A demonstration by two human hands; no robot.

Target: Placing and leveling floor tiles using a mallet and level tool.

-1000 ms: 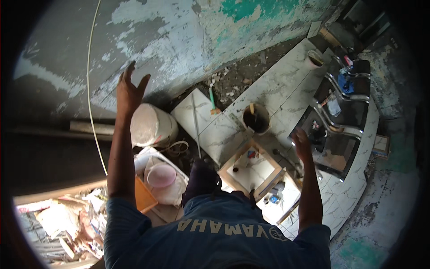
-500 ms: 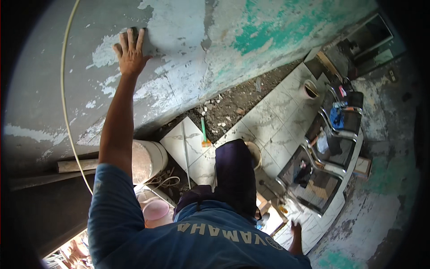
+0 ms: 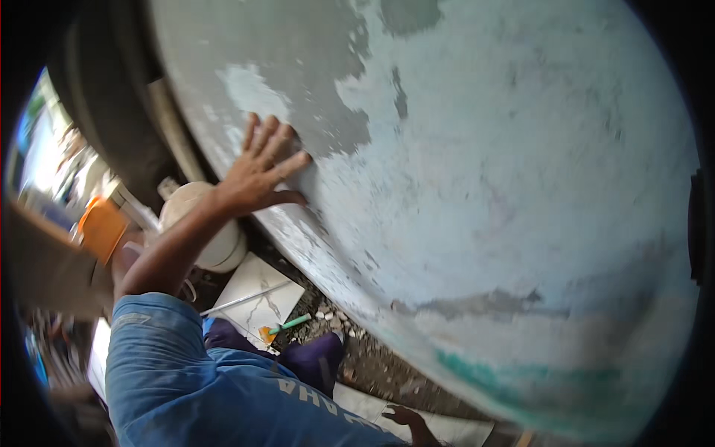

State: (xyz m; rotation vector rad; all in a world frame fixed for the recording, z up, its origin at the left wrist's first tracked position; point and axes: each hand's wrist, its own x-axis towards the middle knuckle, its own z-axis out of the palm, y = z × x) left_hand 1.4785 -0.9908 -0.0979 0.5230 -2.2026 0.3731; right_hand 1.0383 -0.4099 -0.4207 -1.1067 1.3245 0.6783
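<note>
My left hand [image 3: 268,165] rests on the peeling wall [image 3: 477,179], its fingers spread and holding nothing. Grey patches show under the pale blue paint around it. Low at the bottom of the view, my right hand [image 3: 403,415] hangs over the floor tiles, small and partly in shade. Its fingers look loosely apart, and I see nothing in them. Below my left arm, a mallet [image 3: 294,324] with a green handle and orange head lies by a marbled white tile [image 3: 269,299]. A thin straight bar [image 3: 246,298] crosses that tile.
A strip of dirt and rubble [image 3: 380,354] runs along the wall's foot. Beside my left forearm stands a pale round bucket [image 3: 223,242]. An orange object [image 3: 100,227] and blurred clutter lie at the far left. Wooden boards [image 3: 175,130] stand near the wall.
My view has swung toward the wall, which fills most of it; the chairs have left the picture. My left hand stays spread on the wall. My right hand still hangs low.
</note>
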